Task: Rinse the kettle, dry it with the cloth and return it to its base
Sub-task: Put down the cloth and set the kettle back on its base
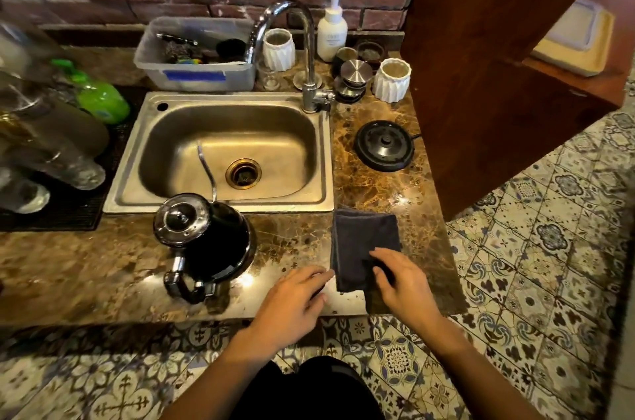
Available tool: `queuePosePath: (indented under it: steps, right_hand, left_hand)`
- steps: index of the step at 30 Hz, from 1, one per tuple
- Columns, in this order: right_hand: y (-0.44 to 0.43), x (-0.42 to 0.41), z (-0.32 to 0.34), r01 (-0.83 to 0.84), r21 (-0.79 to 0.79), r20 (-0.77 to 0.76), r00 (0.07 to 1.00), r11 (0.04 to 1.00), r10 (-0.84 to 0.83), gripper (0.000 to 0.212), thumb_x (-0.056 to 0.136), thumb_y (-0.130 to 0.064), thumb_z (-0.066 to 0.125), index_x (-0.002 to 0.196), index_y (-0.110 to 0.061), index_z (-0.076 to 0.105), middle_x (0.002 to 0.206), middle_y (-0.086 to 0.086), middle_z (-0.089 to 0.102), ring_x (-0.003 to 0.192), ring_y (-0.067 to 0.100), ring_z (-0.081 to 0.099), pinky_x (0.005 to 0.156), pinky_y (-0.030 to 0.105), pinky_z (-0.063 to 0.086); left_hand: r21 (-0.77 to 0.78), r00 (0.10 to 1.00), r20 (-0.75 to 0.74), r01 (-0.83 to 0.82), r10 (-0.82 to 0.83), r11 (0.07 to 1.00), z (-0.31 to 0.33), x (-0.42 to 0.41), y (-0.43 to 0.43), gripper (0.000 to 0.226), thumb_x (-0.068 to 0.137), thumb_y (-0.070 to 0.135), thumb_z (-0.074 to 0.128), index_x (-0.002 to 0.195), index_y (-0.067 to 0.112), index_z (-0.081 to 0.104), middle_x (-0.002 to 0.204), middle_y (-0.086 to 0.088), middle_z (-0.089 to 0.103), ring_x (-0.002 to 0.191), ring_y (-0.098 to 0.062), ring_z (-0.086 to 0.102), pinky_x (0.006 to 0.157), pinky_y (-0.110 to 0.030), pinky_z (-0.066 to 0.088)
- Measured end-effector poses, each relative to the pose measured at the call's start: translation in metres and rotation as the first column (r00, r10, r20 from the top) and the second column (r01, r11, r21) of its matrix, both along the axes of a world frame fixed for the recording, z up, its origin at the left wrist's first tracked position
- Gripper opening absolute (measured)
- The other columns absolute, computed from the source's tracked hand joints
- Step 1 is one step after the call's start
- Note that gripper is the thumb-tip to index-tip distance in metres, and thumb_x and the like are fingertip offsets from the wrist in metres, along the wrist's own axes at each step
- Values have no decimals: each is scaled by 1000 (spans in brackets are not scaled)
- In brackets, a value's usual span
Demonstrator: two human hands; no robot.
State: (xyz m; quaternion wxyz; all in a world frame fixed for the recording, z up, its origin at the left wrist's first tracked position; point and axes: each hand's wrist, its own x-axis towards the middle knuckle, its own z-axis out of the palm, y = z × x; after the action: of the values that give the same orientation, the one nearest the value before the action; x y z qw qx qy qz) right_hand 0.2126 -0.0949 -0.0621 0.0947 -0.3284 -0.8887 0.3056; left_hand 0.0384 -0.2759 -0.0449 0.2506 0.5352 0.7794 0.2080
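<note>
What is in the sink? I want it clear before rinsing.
The sink holds nothing loose: just bare steel and the drain strainer. The kettle spout overhangs its front, hiding a thin strip of the basin.

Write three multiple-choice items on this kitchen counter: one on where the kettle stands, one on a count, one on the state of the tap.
1. Where is the kettle?
A. on its base
B. on the counter in front of the sink
C. inside the sink

2. How many white ribbed cups stand near the tap?
A. one
B. two
C. four

3. What is the tap doing?
A. running hard
B. dripping into a bowl
C. no water shows

Answers: 1 B, the kettle sits on the counter by the near rim of the sink, while the base lies bare to the right. 2 B, one white cup behind the tap, another right of it. 3 C, no stream shows under the spout.
</note>
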Motion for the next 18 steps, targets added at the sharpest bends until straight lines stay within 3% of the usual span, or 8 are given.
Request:
queuePosePath:
  steps: [3, 6, 11, 15, 18]
  right_hand:
    - [-26, -36, 14, 4, -64, -87, 996, 998, -10, 31, 95, -16, 65, 126, -15, 67, 126, -1, 68, 118, 15, 63, 102, 35, 51]
    - [-59, -73, 27, -6, -117, -167, 986, 993, -14, 28, 95, -17, 66, 124, -18, 68, 123, -7, 69, 115, 8, 63, 100, 22, 49]
    - [-118, -130, 49, -7, -319, -240, 968, 948, -74, 26, 97, -22, 64, 122, -25, 69, 119, -18, 67, 112, -9, 59, 92, 4, 40]
    - [-164, -163, 58, 42, -517, -230, 955, 855, -186, 31, 97, -31, 63, 128, -29, 65, 121, -23, 64, 110, -12, 59, 88, 5, 46]
    - [-192, -178, 58, 80, -594, -202, 948, 801, -244, 28, 98, -35, 61, 125, -33, 64, 114, -24, 68, 109, -8, 63, 88, 11, 51]
  left_hand:
    - [148, 972, 179, -178, 151, 973, 40, -17, -26, 43, 98, 35, 55, 141, 32, 54, 143, 20, 52, 134, 2, 43, 113, -22, 35]
    - [287, 895, 322, -403, 308, 869, 77, -41, -54, 40, 95, 25, 64, 135, 26, 62, 134, 17, 61, 127, 3, 52, 106, -15, 40]
    - [515, 760, 261, -631, 595, 580, 100, -95, -98, 24, 92, 11, 64, 115, 8, 72, 112, 3, 71, 106, -1, 65, 89, -14, 49]
    - [377, 564, 478, -824, 673, 423, 83, -144, -126, 23, 97, 14, 60, 116, 21, 69, 111, 11, 70, 104, 0, 65, 84, -12, 52]
    - [135, 408, 575, -902, 709, 409, 51, -173, -141, 23, 98, 25, 58, 118, 31, 68, 115, 7, 71, 105, -9, 66, 92, -33, 57]
